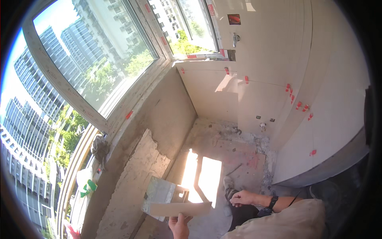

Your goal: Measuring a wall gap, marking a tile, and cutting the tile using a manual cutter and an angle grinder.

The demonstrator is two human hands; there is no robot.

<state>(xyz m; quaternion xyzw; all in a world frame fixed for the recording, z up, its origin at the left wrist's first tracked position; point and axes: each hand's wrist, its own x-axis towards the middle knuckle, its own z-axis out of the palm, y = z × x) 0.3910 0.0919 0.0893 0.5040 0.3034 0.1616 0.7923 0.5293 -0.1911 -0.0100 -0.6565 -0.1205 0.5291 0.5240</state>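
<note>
My left hand (179, 227) grips a narrow beige strip of tile (181, 209) by its lower edge, thumb on the near face. Just beyond the strip a grey, dusty flat panel (159, 192) stands tilted by the low wall; the strip hides part of its lower edge. My right hand (242, 198), with a dark watch (273, 202) on the wrist, is curled closed over my leg, right of the strip and apart from it. What its fingers hold, if anything, does not show.
Large beige tiles (215, 89) with red levelling wedges (287, 87) cover the far and right walls. At left, rough mortar (133, 171) coats the low wall under an open window (99, 59). A grey rag (100, 149) and a white-and-green bag (85, 183) lie on the sill. The floor (234, 149) is dusty.
</note>
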